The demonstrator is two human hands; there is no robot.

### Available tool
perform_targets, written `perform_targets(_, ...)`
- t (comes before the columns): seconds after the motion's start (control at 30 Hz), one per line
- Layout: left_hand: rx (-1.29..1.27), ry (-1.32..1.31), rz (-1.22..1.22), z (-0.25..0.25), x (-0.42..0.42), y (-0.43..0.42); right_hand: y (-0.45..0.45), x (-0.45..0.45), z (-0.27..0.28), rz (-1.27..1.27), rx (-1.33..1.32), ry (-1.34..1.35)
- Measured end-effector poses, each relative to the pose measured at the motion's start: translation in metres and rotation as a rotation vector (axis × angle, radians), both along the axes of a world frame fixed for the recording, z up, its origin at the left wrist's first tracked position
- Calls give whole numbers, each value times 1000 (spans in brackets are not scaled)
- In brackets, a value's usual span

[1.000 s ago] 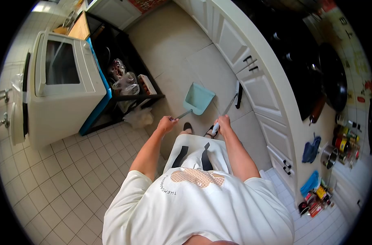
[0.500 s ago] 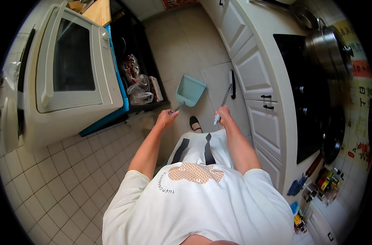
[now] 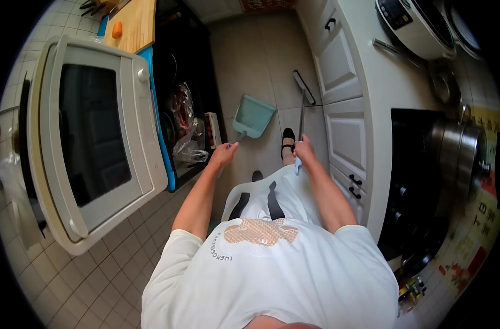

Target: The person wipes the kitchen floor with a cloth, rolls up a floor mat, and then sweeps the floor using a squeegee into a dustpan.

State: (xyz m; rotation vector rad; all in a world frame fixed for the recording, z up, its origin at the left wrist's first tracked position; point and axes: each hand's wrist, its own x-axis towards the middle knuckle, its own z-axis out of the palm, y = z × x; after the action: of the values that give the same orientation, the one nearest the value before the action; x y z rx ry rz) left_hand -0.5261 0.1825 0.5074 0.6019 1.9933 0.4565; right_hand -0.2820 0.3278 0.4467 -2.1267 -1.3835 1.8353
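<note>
In the kitchen, on the gray floor [image 3: 263,55], the left hand [image 3: 223,156] grips the dustpan [image 3: 254,116], out in front. The right hand [image 3: 305,148] grips the broom [image 3: 301,116], whose brush [image 3: 302,86] has moved farther out, near the white cupboards [image 3: 346,131].

The dustpan [image 3: 254,116] near the centre is coloured pale mint green. Plain white is seen on the cabinets [image 3: 343,129] at right. The cutting board [image 3: 133,24] at upper left is tinted light wood-yellow, the carrot [image 3: 116,29] orange. Tan mesh is patterned across the white shirt [image 3: 272,279].
</note>
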Motion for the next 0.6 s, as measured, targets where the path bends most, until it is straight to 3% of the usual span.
perform_targets(0.13,-71,-87,98,13,-5,47,72,-8,6,277,76,-154)
perform_targets(0.27,-90,-57,77,-9,-13,75,103,-1,-45,526,160,-208)
perform_targets(0.33,-112,-71,86,-13,-17,85,94,5,-36,844,325,-268)
perform_targets(0.37,-125,-76,89,-14,-18,88,86,14,-35,850,320,-272)
perform_targets(0.47,-142,-112,145,-3,-20,98,70,37,-28,945,659,-149)
perform_targets(0.5,-140,-116,149,-9,-21,96,83,30,11,841,269,-100)
perform_targets(0.6,-116,-109,157,-23,-32,95,98,10,105,671,-198,-85)
